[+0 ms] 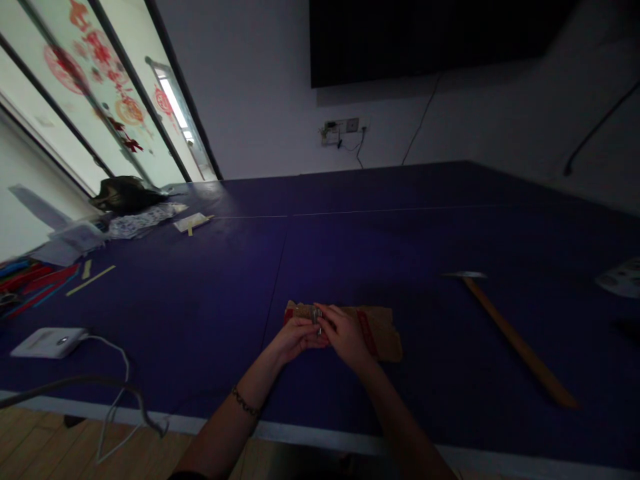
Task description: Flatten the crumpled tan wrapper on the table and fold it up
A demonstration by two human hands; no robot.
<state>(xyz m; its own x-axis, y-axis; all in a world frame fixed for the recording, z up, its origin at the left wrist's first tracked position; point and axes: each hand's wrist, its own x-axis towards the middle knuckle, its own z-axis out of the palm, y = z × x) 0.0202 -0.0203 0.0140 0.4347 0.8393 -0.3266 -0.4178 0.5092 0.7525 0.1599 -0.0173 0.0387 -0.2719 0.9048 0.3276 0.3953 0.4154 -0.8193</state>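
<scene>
My left hand [299, 339] and my right hand [344, 335] meet over a flat piece of brown cardboard [386, 333] with red printing. Between their fingertips is a small shiny metal piece [317, 316], slim and upright; its exact kind is too small to make out. The left fingers support it from the left, while the right thumb and fingers pinch it from the right. Both hands partly cover the cardboard. Off to the right lies a hammer [520, 340] with a wooden handle, its metal head pointing away from me.
The blue table [380, 247] has a pale front edge. On its left are a white power bank [49, 343] with a cable, yellow strips [91, 280], red and blue items [43, 283], plastic bags [145, 220] and a black bag [125, 193]. A white object [621, 277] sits far right.
</scene>
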